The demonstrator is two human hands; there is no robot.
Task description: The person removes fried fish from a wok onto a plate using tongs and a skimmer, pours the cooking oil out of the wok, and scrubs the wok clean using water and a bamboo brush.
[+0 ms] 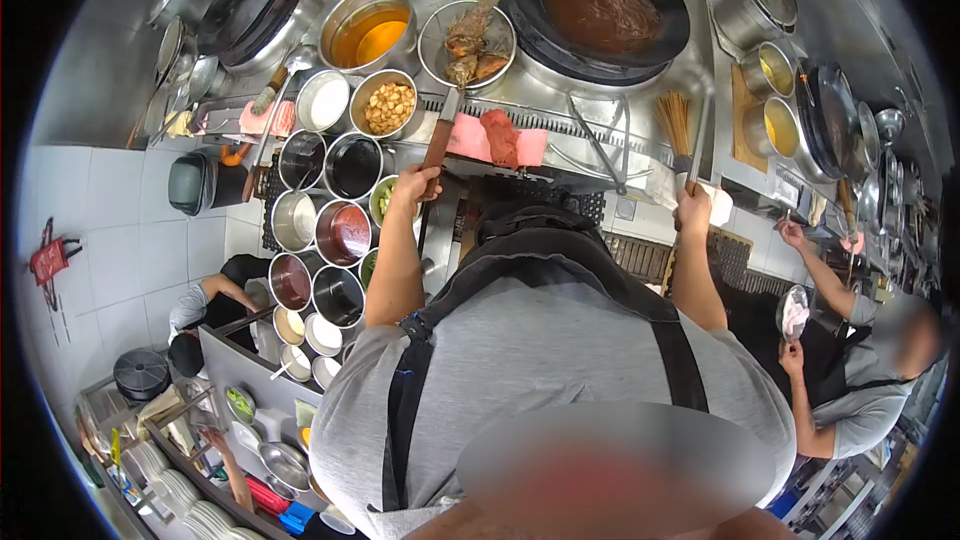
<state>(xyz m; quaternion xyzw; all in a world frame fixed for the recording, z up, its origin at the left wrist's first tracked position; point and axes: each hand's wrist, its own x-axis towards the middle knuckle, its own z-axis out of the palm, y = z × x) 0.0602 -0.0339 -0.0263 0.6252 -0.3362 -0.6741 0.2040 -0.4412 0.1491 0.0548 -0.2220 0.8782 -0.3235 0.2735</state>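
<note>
Head cam, only view. Workstation at stove; wearer's torso fills lower middle.

L hand (418, 183) closed round wooden handle of strainer (437, 147); gripped toward butt end, prob. to keep fingers clear of heat. Browned food (464, 44), looks like fish w/ tail part up, sits in basket, over stovetop (715, 90) just L of wok (526, 15). Prob. kept flat so nothing slides out; mesh would let liquid drip.

R hand (692, 208) at near ends of bristle brush (673, 120) + metal rod (699, 135). Fingers look curled, but can't tell if gripping one, both or neither.

Wok holds dark brown liquid (600, 8). Pink cloth (466, 137) + red cloth (501, 137) along front edge, presumably for wiping or hot handles. Dark V-shaped tool (597, 146) lies betw. hands. Metal tubs (337, 290) packed by L arm, prob. for quick reach; diced brown bits (388, 108) in one nearer stove.

Hard to make out: what's under basket; most tub contents; far wok edge, near frame top. Co-worker (870, 400) at R holds plate w/ pale food (796, 314). Person (190, 302) lower L mostly hidden. Corners black, edges bent by lens.
</note>
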